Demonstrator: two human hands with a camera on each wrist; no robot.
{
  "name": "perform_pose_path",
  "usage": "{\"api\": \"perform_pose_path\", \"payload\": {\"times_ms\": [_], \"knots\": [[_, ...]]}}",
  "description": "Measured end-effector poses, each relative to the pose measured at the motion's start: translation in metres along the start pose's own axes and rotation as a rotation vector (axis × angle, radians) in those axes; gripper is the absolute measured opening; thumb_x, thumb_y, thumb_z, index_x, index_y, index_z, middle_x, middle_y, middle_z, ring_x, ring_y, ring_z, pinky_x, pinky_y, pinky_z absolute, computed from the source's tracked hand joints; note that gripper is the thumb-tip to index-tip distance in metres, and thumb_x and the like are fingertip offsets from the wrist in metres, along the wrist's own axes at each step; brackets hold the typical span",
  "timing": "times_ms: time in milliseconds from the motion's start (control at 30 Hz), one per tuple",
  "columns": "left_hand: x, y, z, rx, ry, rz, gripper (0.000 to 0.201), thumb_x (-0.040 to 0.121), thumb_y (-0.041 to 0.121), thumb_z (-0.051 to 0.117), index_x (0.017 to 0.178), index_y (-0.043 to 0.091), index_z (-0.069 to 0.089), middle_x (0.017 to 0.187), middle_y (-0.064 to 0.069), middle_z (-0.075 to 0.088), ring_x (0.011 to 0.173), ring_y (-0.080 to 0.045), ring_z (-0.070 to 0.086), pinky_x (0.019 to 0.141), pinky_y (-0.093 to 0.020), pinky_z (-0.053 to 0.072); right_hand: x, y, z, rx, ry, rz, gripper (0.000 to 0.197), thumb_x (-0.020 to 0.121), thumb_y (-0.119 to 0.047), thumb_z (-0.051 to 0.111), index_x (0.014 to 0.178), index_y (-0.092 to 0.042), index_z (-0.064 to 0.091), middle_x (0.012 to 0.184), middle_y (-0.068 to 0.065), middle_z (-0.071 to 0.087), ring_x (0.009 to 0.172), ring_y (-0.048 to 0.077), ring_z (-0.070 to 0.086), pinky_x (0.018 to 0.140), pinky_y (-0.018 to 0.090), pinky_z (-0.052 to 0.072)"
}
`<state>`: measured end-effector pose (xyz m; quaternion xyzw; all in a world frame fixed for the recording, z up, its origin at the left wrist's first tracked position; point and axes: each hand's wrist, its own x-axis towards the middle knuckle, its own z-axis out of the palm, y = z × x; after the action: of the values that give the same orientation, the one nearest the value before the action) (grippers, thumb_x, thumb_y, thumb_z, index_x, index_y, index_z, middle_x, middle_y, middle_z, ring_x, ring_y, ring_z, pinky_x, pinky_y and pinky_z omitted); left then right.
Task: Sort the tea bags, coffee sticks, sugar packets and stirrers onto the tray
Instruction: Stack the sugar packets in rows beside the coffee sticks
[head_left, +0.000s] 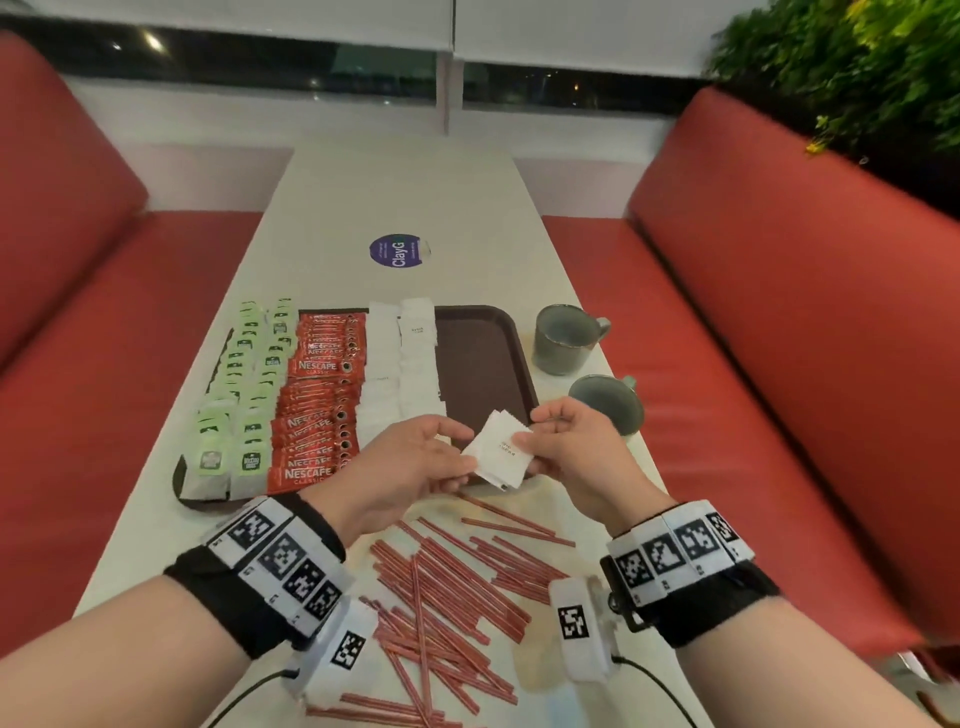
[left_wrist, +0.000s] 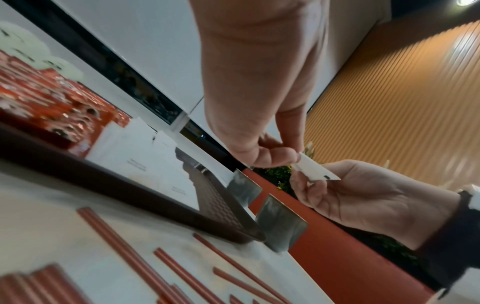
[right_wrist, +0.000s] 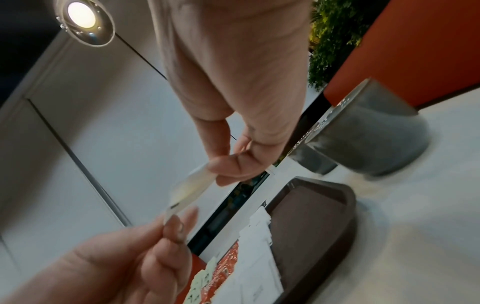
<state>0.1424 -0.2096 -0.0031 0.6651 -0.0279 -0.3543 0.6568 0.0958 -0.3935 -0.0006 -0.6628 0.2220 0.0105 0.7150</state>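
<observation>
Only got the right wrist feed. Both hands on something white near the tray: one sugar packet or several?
Observer: Several; head view shows a small fanned stack of sugar packets, left hand and right hand each pinching a side.
Operator: Stirrers on the tray yet?
Observer: No, the stirrers lie loose on the table, on the person's side of the tray.
Operator: Tea bags?
Observer: Tea bags in two columns at the tray's left end, beside the coffee sticks.

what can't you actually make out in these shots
- How many sugar packets the left hand and right hand pinch: overlapped in the head view, edge-on in the wrist views.
- Print on those packets: too small and blurred.
- Near stirrers: partly hidden by the wrist cameras, cut off at the bottom edge.
- Tray near edge: behind both hands.
</observation>
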Motion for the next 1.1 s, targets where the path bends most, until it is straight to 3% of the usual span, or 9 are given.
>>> {"api": "perform_pose_path", "payload": {"times_ms": [100, 233, 300, 400, 633, 767, 867, 967, 1100], "knots": [[-0.009, 0.003, -0.015, -0.048, -0.065, -0.022, 0.031, 0.086, -0.001, 0.062, 0.115, 0.011, 0.060, 0.079, -0.009, 0.068, 0.069, -0.015, 0.060, 0.064, -0.022, 0.052, 0.002, -0.006, 0.017, -0.007, -0.031, -0.038, 0.018, 0.082, 0.010, 0.064, 0.081, -0.005, 0.055, 0.064, 0.008, 0.058, 0.046, 0.012, 0.056, 0.046, 0.021, 0.045], [-0.016, 0.006, -0.031, -0.105, 0.028, -0.004, 0.017, 0.095, 0.012, 0.054, 0.106, 0.005, 0.065, 0.096, -0.011, 0.071, 0.071, -0.013, 0.063, 0.061, -0.021, 0.052, 0.009, -0.002, 0.043, -0.052, -0.004, -0.128, 0.017, 0.079, 0.001, 0.072, 0.083, -0.008, 0.059, 0.070, 0.009, 0.061, 0.066, 0.021, 0.064, 0.056, 0.027, 0.053], [-0.017, 0.004, -0.037, -0.071, 0.147, 0.031, 0.012, 0.094, 0.010, 0.056, 0.097, 0.005, 0.066, 0.095, -0.011, 0.069, 0.071, -0.014, 0.064, 0.061, -0.021, 0.052, 0.011, 0.001, 0.054, -0.045, -0.029, -0.046, 0.021, 0.077, -0.005, 0.077, 0.086, -0.007, 0.058, 0.075, 0.010, 0.064, 0.068, 0.024, 0.067, 0.060, 0.033, 0.056], [-0.018, -0.001, -0.045, -0.007, 0.239, 0.051, 0.009, 0.092, 0.012, 0.059, 0.088, 0.008, 0.066, 0.086, -0.007, 0.069, 0.070, -0.013, 0.063, 0.060, -0.024, 0.051, 0.013, 0.002, 0.067, -0.106, -0.067, 0.031, 0.022, 0.077, -0.009, 0.078, 0.073, -0.009, 0.056, 0.060, 0.007, 0.063, 0.051, 0.016, 0.059, 0.052, 0.027, 0.051], [-0.015, -0.005, -0.069, -0.064, 0.272, 0.046, 0.013, 0.092, 0.018, 0.060, 0.081, 0.013, 0.065, 0.072, 0.001, 0.062, 0.068, -0.013, 0.055, 0.058, -0.024, 0.047, 0.023, -0.008, 0.080, -0.189, -0.066, -0.090, 0.010, 0.086, -0.011, 0.068, 0.078, -0.007, 0.062, 0.065, -0.003, 0.065, 0.051, 0.002, 0.056, 0.049, 0.014, 0.043], [-0.004, -0.013, -0.086, 0.187, 0.410, 0.102, 0.012, 0.088, 0.014, 0.065, 0.076, 0.014, 0.063, 0.062, 0.001, 0.056, 0.054, -0.013, 0.052, 0.055, -0.024, 0.046, 0.045, -0.002, 0.069, -0.433, 0.064, -0.140, 0.012, 0.085, -0.018, 0.070, 0.076, -0.013, 0.065, 0.069, -0.001, 0.062, 0.054, 0.006, 0.049, 0.051, 0.017, 0.040], [0.006, -0.018, -0.087, 0.419, 0.389, 0.072, 0.008, 0.088, 0.013, 0.064, 0.082, 0.017, 0.060, 0.072, -0.002, 0.063, 0.057, -0.011, 0.062, 0.060, -0.024, 0.051, 0.058, 0.010, 0.067, -0.635, -0.009, -0.051, 0.012, 0.085, -0.018, 0.070, 0.075, -0.014, 0.064, 0.069, 0.000, 0.063, 0.052, 0.008, 0.049, 0.050, 0.019, 0.040], [0.017, -0.021, -0.082, 0.628, 0.331, 0.027, 0.010, 0.089, 0.011, 0.061, 0.084, 0.017, 0.056, 0.075, -0.003, 0.065, 0.057, -0.010, 0.064, 0.051, -0.016, 0.048, 0.063, 0.018, 0.070, -0.716, -0.092, 0.024, 0.010, 0.085, -0.016, 0.070, 0.077, -0.012, 0.065, 0.066, 0.000, 0.063, 0.051, 0.006, 0.052, 0.049, 0.016, 0.042], [0.025, -0.021, -0.078, 0.893, 0.338, 0.013, 0.029, 0.084, 0.007, 0.061, 0.109, 0.015, 0.049, 0.084, -0.006, 0.062, 0.071, -0.019, 0.063, 0.057, -0.027, 0.052, 0.069, 0.025, 0.074, -0.848, -0.122, 0.020, 0.011, 0.082, -0.019, 0.073, 0.086, -0.012, 0.064, 0.074, 0.003, 0.067, 0.058, 0.010, 0.058, 0.058, 0.021, 0.049]]}}
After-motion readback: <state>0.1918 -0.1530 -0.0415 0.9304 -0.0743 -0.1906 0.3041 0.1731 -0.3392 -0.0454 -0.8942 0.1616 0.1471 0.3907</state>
